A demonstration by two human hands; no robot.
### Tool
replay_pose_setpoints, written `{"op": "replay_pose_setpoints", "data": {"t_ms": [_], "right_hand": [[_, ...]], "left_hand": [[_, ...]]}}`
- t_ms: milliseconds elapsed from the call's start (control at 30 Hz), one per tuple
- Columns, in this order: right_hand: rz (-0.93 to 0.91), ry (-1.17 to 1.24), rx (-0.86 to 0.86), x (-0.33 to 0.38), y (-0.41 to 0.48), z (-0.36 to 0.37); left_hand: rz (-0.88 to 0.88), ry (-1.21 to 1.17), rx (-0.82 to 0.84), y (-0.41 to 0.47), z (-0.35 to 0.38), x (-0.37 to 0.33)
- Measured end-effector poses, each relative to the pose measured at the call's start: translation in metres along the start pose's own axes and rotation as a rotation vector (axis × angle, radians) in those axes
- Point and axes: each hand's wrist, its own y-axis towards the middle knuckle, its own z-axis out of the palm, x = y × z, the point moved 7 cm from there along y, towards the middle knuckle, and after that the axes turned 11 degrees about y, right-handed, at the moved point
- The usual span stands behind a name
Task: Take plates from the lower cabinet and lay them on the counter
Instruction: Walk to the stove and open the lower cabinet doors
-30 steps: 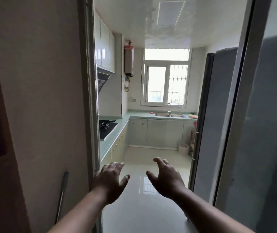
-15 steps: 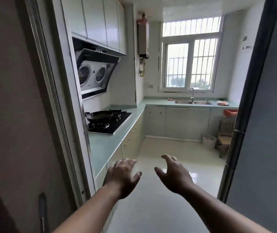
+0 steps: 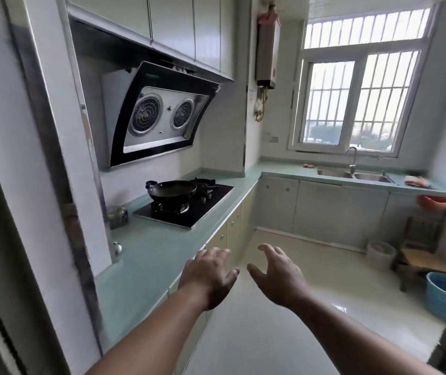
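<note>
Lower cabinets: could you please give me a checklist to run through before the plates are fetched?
1. Left hand free: ok, fingers relaxed, holding nothing.
2. Right hand free: ok, fingers spread, holding nothing.
3. Lower cabinet doors open: not ok, every door in view is shut.
4. Plates located: cannot tell, none in view.
5. Room on the counter: ok, a bare stretch lies between the stove and the near end.

Smooth, glossy teal counter [image 3: 146, 255]; glossy pale cabinets [image 3: 338, 209]; reflective tiled floor [image 3: 270, 336]; black glass hob [image 3: 212, 203]; dark matt metal wok [image 3: 171, 189]; steel sink [image 3: 332, 173]; shiny metal hood panel [image 3: 162, 123]; dull wood stool [image 3: 419, 246]; blue plastic basket [image 3: 445, 295].
</note>
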Motion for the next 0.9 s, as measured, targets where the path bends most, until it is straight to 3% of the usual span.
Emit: {"op": "replay_pose_setpoints", "data": {"t_ms": [267, 567, 900], "right_hand": [[-0.032, -0.039, 0.05, -0.035, 0.163, 0.047], [-0.116, -0.006, 0.159, -0.053, 0.296, 0.098], [-0.327, 0.088, 0.375, -0.088, 0.413, 0.151]], "left_hand": [[-0.062, -0.005, 0.017, 0.155, 0.057, 0.047], [-0.184, 0.027, 0.037, 0.267, 0.087, 0.095], [-0.51, 0.057, 0.042, 0.336, 0.121, 0.109]]}}
